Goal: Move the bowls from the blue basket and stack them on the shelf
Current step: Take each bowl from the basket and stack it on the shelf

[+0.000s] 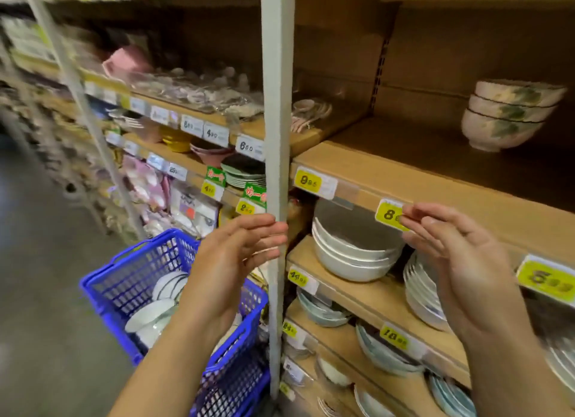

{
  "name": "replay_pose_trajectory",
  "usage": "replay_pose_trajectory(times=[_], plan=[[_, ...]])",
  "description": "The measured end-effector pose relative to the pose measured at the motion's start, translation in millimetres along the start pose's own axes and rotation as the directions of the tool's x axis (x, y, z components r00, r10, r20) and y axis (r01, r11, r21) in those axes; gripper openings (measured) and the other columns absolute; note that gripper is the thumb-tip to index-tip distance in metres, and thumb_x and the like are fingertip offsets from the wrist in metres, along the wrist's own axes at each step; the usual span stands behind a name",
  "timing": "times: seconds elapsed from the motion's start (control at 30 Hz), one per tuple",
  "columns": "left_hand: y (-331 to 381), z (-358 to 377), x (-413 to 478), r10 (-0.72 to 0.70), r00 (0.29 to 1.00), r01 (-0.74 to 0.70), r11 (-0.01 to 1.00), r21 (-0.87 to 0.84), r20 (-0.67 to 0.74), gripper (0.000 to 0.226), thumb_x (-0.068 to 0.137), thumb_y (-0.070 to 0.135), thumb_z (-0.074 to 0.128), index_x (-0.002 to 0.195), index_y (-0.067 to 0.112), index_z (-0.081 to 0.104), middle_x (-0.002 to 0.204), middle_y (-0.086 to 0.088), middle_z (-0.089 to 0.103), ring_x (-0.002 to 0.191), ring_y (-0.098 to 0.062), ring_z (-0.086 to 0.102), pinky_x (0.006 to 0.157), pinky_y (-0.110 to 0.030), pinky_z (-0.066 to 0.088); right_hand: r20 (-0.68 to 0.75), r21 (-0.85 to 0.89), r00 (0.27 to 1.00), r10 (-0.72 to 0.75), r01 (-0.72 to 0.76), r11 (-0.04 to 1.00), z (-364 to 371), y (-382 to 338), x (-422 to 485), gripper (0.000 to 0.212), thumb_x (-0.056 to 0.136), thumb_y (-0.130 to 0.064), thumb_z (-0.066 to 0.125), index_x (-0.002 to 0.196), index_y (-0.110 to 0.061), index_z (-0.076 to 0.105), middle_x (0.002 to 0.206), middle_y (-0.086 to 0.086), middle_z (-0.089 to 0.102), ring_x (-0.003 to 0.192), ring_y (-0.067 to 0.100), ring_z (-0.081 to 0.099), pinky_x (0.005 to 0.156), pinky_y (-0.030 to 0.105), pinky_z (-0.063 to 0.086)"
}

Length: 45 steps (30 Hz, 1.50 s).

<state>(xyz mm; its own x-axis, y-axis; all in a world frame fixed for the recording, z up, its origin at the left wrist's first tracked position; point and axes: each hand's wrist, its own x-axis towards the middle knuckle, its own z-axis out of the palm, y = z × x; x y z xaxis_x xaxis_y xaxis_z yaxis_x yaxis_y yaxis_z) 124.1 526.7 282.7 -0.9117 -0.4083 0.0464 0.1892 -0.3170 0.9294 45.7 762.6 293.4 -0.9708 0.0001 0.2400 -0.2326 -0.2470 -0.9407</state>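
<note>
A blue basket (124, 279) stands on the floor at lower left with several white bowls (152, 315) inside it. Three floral bowls (504, 115) sit stacked on the brown shelf (404, 167) at upper right. My left hand (236, 258) hovers above the basket in front of the grey shelf post, fingers relaxed and empty. My right hand (460, 255) is raised in front of the shelf edge, fingers loosely bent and empty, its fingertips by a yellow price tag (387, 214).
A grey upright post (277, 167) divides the shelving. Below the floral bowls, white bowls (351, 251) and plates (423, 292) fill lower shelves. More crockery lines the shelves to the left. Grey floor (40, 292) lies left of the basket.
</note>
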Motion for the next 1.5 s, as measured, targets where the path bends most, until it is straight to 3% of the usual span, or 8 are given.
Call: replay_pose_trajectory(times=[0.33, 0.53, 0.67, 0.9, 1.07, 1.27, 1.37, 1.5], plan=[[15, -163, -46, -0.117, 0.915, 0.090, 0.992, -0.086, -0.386, 0.028, 0.089, -0.004, 0.038, 0.096, -0.002, 0.065, 0.088, -0.016, 0.075, 0.072, -0.019, 0.073, 0.065, -0.027, 0.059, 0.392, -0.161, 0.874, 0.288, -0.243, 0.957, 162, 96, -64, 0.023, 0.090, -0.006, 0.060, 0.088, -0.022, 0.076, 0.096, 0.001, 0.076, 0.095, 0.013, 0.069, 0.089, 0.031, 0.050], [33, -291, -55, -0.161, 0.814, 0.120, 0.987, -0.109, -0.558, 0.021, 0.091, 0.002, 0.046, 0.092, -0.001, 0.066, 0.080, -0.015, 0.075, 0.065, -0.017, 0.072, 0.059, -0.024, 0.058, 0.371, -0.171, 0.833, 0.411, -0.373, 0.912, 263, 158, -105, 0.024, 0.090, 0.004, 0.055, 0.086, -0.013, 0.072, 0.082, 0.003, 0.075, 0.078, 0.012, 0.069, 0.068, 0.019, 0.052], [33, -363, -65, -0.202, 0.763, 0.180, 0.979, -0.098, -0.614, 0.020, 0.091, 0.004, 0.049, 0.090, 0.001, 0.068, 0.083, -0.015, 0.075, 0.067, -0.017, 0.071, 0.062, -0.026, 0.058, 0.305, -0.220, 0.802, 0.514, -0.466, 0.857, 311, 197, -129, 0.023, 0.092, 0.003, 0.054, 0.085, -0.011, 0.071, 0.082, 0.003, 0.075, 0.083, 0.016, 0.069, 0.081, 0.029, 0.052], [20, -435, -45, -0.340, 0.717, 0.329, 0.935, -0.135, -0.609, 0.022, 0.089, -0.001, 0.045, 0.091, 0.001, 0.067, 0.080, -0.013, 0.076, 0.066, -0.018, 0.070, 0.063, -0.028, 0.056, 0.250, -0.365, 0.761, 0.599, -0.499, 0.786, 370, 244, -135, 0.014, 0.092, -0.002, 0.057, 0.093, -0.005, 0.071, 0.089, 0.009, 0.073, 0.084, 0.017, 0.067, 0.082, 0.030, 0.051], [15, -468, 12, -0.389, 0.718, 0.404, 0.908, -0.109, -0.577, 0.024, 0.088, -0.002, 0.043, 0.092, 0.000, 0.066, 0.078, -0.012, 0.075, 0.064, -0.019, 0.069, 0.054, -0.023, 0.056, 0.154, -0.428, 0.749, 0.645, -0.537, 0.727, 401, 300, -111, 0.013, 0.095, -0.005, 0.056, 0.099, -0.003, 0.068, 0.095, 0.009, 0.069, 0.084, 0.015, 0.065, 0.067, 0.022, 0.048], [8, -502, 113, -0.403, 0.754, 0.504, 0.861, 0.063, -0.519, 0.025, 0.088, 0.000, 0.043, 0.090, 0.003, 0.068, 0.079, -0.010, 0.075, 0.068, -0.019, 0.068, 0.063, -0.027, 0.056, 0.007, -0.505, 0.748, 0.663, -0.570, 0.648, 432, 382, -73, 0.013, 0.093, -0.007, 0.057, 0.091, -0.009, 0.070, 0.092, 0.011, 0.071, 0.084, 0.019, 0.064, 0.070, 0.027, 0.045], [-1, -507, 165, -0.436, 0.768, 0.553, 0.821, 0.142, -0.469, 0.025, 0.090, 0.001, 0.042, 0.089, 0.005, 0.067, 0.075, -0.007, 0.074, 0.066, -0.019, 0.066, 0.061, -0.025, 0.054, -0.059, -0.580, 0.739, 0.672, -0.573, 0.579, 438, 405, -58, 0.015, 0.092, -0.008, 0.057, 0.086, -0.012, 0.070, 0.095, 0.011, 0.070, 0.095, 0.028, 0.064, 0.085, 0.036, 0.049], [-31, -505, 224, -0.512, 0.783, 0.612, 0.738, 0.285, -0.353, 0.026, 0.093, 0.000, 0.041, 0.089, 0.007, 0.066, 0.074, -0.005, 0.072, 0.063, -0.017, 0.063, 0.058, -0.022, 0.052, -0.098, -0.717, 0.736, 0.670, -0.519, 0.465, 439, 432, -47, 0.022, 0.094, -0.009, 0.053, 0.092, 0.002, 0.072, 0.098, 0.019, 0.069, 0.099, 0.033, 0.063, 0.085, 0.036, 0.047]])
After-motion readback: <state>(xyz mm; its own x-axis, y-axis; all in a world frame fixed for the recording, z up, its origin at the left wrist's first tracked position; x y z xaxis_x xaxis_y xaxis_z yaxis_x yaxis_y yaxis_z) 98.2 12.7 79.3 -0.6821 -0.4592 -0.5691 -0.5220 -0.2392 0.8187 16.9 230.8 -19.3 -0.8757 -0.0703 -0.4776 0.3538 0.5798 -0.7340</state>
